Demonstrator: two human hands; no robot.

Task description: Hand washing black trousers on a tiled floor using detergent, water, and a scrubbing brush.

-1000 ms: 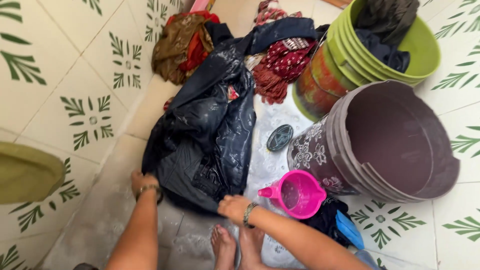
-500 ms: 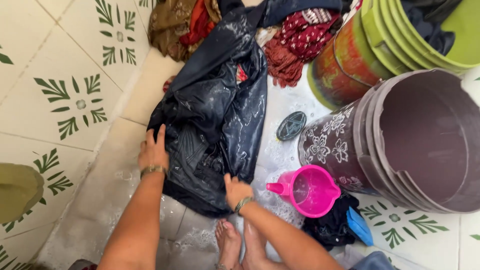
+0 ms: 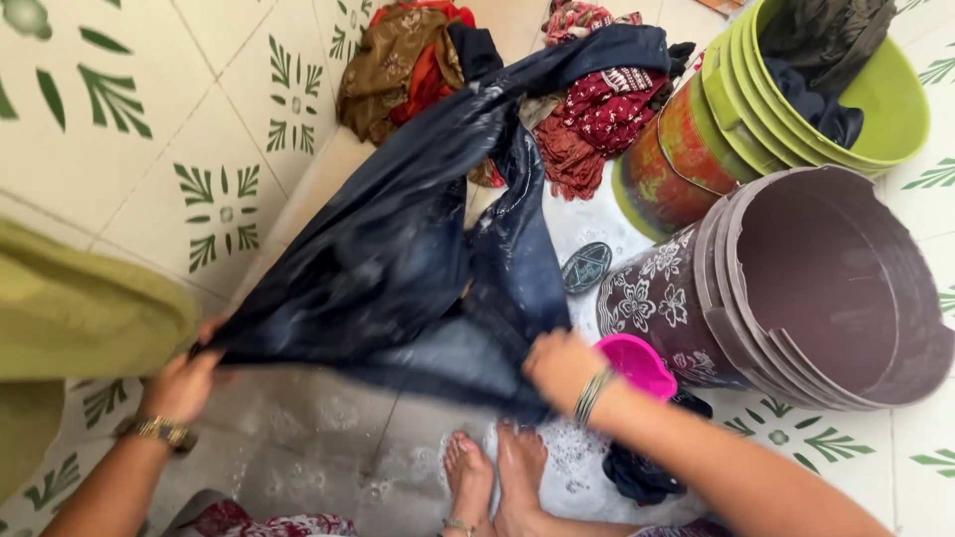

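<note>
A wet, dark navy garment (image 3: 398, 268) hung stretched and lifted off the soapy floor (image 3: 328, 447), its far end trailing toward a heap of red and brown clothes (image 3: 418, 60). The left hand (image 3: 184, 383) had its grip clamped on the garment's near left edge, and the right hand (image 3: 559, 366) had its grip closed on the near right edge. Just beside the right hand sat a pink jug (image 3: 637, 366), partly hidden, touching or nearly touching a tilted purple bucket (image 3: 796, 288) with white flowers. Behind that leaned a green bucket (image 3: 796, 109) holding dark cloth. A round dark drain cover (image 3: 585, 267) lay on the floor near the purple bucket. Two bare feet (image 3: 492, 477) stood in suds below the garment.
</note>
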